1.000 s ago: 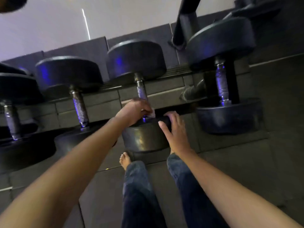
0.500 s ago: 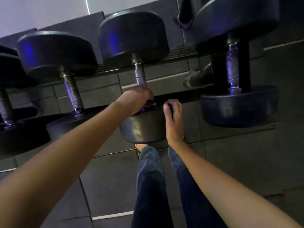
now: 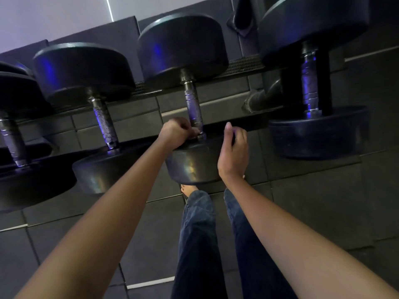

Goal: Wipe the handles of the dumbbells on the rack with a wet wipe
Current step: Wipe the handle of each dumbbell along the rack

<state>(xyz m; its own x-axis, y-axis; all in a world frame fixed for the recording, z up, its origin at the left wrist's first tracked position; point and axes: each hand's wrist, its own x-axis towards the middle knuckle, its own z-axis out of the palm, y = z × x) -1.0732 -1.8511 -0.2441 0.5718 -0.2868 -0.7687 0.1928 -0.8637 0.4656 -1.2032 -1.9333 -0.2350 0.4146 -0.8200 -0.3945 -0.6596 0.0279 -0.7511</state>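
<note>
left hand grips wet wipe at handle | right hand against dumbbell head

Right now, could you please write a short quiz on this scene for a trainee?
1. True or false: the left hand holds the wet wipe at the near end of the middle dumbbell's handle.
2. How many dumbbell handles show in all? A two, B four, C six.
3. Fill in: the right hand is beside that dumbbell's near ___.
Key: 1 true; 2 B; 3 head.
</note>
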